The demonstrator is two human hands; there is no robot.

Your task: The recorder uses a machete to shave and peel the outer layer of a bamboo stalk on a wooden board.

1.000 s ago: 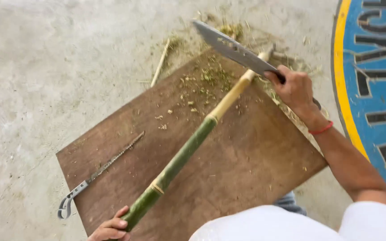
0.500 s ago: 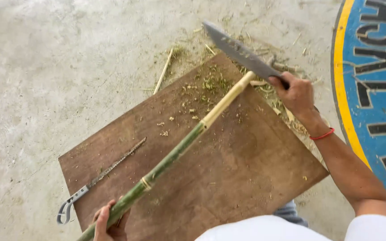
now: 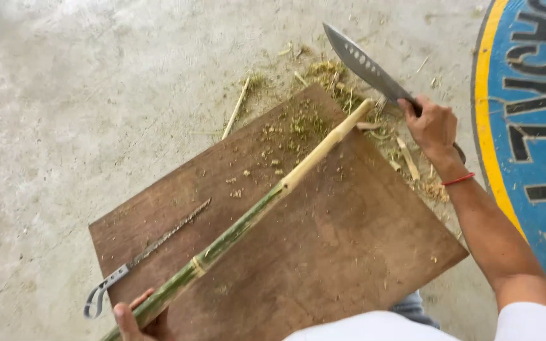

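Across the middle of the frame I see the long bamboo stalk (image 3: 254,211), green along its lower stretch and stripped to pale yellow wood toward its upper end, lying diagonally on the brown rectangular wooden board (image 3: 349,252). Its pale tip reaches the board's upper edge, just right of centre, and its green end runs off the bottom edge at lower left. My left hand (image 3: 135,321) is at the bottom edge, fingers curled around the green end; only part of that hand shows, but it has hold of the stalk. My right hand (image 3: 434,126), at upper right, is closed tight around the handle of the large steel knife with a row of holes along its dark blade (image 3: 361,63). That blade points up and left, held in the air above the stalk's pale tip and not touching it. A thin red band (image 3: 458,180) circles the right wrist.

On the board's left side lies a slim grey metal file with a looped handle (image 3: 140,256), roughly parallel to the stalk and apart from it. Small green and yellow shavings (image 3: 298,126) litter the board's upper part and the grey concrete floor (image 3: 83,113) beyond it. A thin pale splinter (image 3: 235,108) rests on the floor by the board's upper-left edge. At far right, a blue painted circle with a yellow rim (image 3: 485,107) marks the floor.
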